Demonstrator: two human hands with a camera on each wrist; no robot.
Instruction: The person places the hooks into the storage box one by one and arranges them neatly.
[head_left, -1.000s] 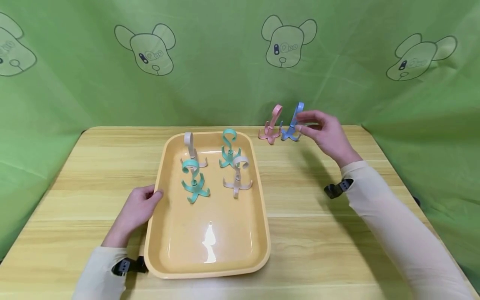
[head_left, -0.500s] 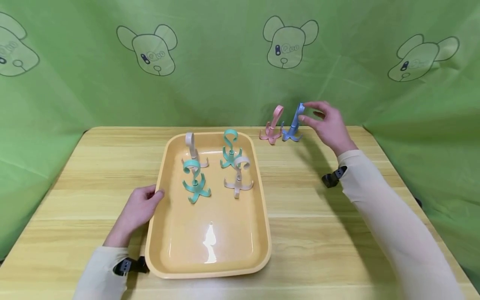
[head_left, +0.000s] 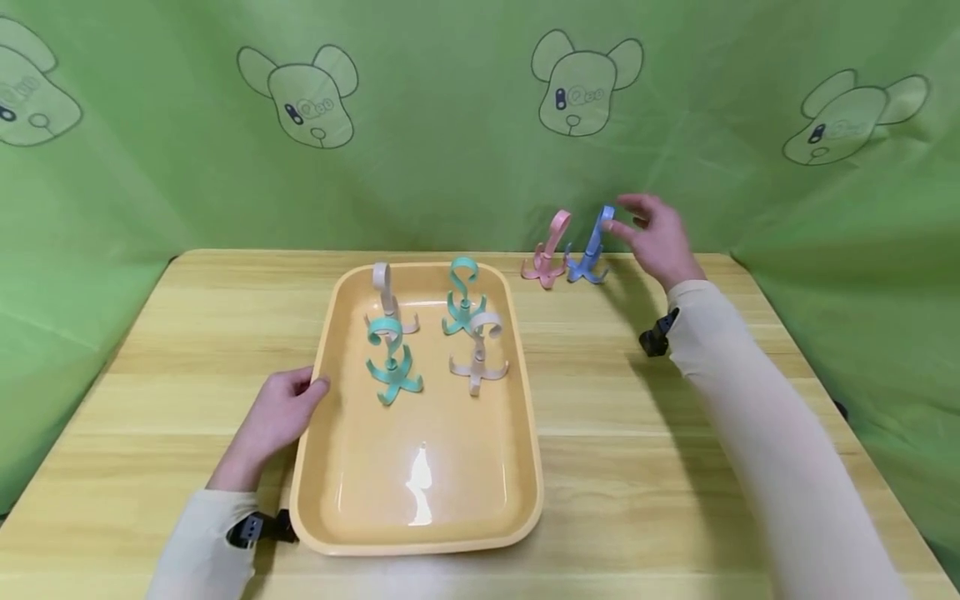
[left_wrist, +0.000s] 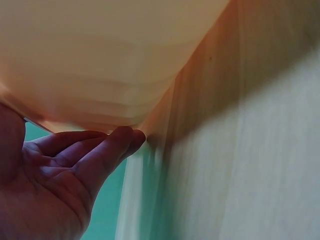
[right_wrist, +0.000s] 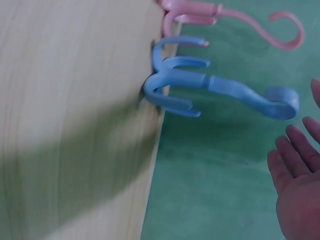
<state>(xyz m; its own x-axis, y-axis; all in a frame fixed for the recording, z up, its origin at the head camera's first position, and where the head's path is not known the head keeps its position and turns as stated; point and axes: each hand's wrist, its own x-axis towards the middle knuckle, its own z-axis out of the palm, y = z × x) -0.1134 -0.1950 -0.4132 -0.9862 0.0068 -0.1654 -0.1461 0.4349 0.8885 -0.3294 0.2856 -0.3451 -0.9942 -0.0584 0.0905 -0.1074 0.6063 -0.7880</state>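
Note:
In the head view my left hand (head_left: 272, 421) holds the left rim of a yellow tray (head_left: 375, 475), thumb over the edge. The left wrist view shows its fingers against the tray's outer wall (left_wrist: 110, 65). At the far right of the table a blue four-pronged hanging hook (head_left: 591, 242) stands upright. My right hand (head_left: 660, 242) is beside its curled top, fingers relaxed and holding nothing. In the right wrist view the fingers (right_wrist: 295, 155) are a little apart from the blue hook (right_wrist: 185, 79). A pink hook (head_left: 553, 237) stands just left of it.
Inside the tray's far half stand two green hooks (head_left: 393, 375) and two pale grey-pink hooks (head_left: 477, 367). A wooden table (head_left: 622, 483) lies under everything. Green cloth (head_left: 450, 167) with printed bear heads hangs close behind the table's far edge.
My right hand has drawn up and slightly back from the blue hook, whose stem it was at a second ago. The left hand and tray have stayed put.

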